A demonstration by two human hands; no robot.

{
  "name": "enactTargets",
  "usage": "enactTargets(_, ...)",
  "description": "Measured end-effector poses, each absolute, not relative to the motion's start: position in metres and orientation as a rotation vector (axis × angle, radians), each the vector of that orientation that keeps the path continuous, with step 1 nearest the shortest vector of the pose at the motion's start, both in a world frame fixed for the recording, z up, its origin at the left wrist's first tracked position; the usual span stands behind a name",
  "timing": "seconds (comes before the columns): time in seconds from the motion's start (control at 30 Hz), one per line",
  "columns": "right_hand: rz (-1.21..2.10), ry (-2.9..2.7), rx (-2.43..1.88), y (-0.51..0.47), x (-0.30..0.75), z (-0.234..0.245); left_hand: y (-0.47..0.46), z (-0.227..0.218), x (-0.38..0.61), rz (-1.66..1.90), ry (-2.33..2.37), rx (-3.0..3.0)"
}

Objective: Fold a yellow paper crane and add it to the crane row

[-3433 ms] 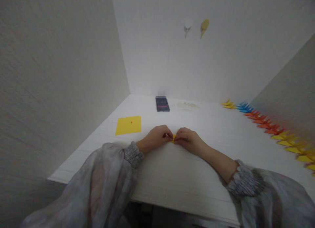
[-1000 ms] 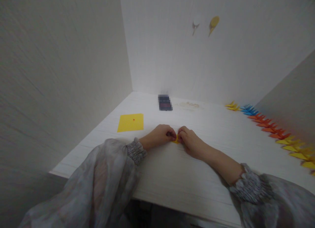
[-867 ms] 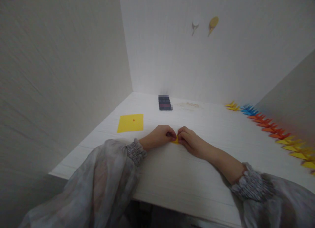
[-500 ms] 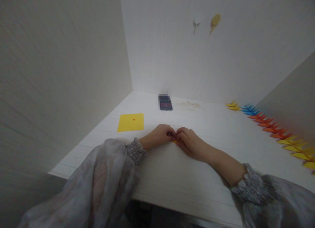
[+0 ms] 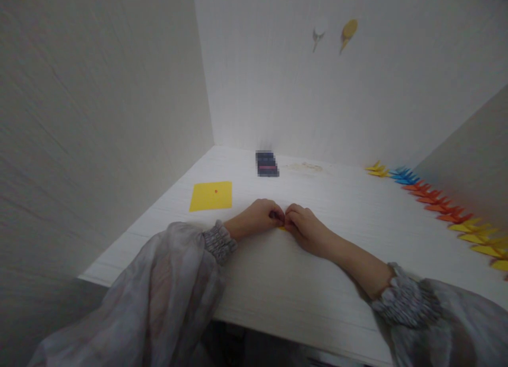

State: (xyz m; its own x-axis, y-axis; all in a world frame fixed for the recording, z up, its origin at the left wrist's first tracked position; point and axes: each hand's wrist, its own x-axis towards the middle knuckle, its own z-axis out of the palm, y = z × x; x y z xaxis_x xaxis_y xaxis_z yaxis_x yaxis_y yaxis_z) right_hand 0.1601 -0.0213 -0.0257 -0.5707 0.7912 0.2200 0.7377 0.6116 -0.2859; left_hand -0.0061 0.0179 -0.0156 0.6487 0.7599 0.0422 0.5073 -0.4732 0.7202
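Observation:
My left hand (image 5: 257, 217) and my right hand (image 5: 305, 227) meet fingertip to fingertip on the white table (image 5: 278, 282). Both are curled and pinch a small folded piece of yellow paper (image 5: 282, 228). Only a sliver of that paper shows between the fingers; the rest is hidden under them. Loose grey sleeves cover both forearms down to the wrists.
A flat yellow paper square (image 5: 210, 195) lies to the left of my hands. A dark phone (image 5: 267, 163) rests near the back wall. Several folded paper pieces (image 5: 440, 208) in yellow, blue, orange and red line the right wall. Walls close in left, back and right.
My fingers have closed tighter over the yellow paper, so less of it shows. The hands stay in the same spot; the view has shifted slightly.

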Motion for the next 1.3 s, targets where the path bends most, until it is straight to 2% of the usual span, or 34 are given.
enactTargets(0.43,0.212,-2.521,-1.156,-0.0197,0.1652,-0.0265,0.02,-0.0189,-0.0076,0.496,0.959,2.178)
enactTargets(1.1,-0.011,-2.57,-1.511,-0.0174,0.1602,-0.0248,0.023,-0.0184,-0.0092,0.44,0.931,2.265)
enactTargets(1.3,0.075,-2.521,-1.533,-0.0152,0.1588,-0.0244,0.0187,-0.0148,-0.0097,0.458,0.955,2.219)
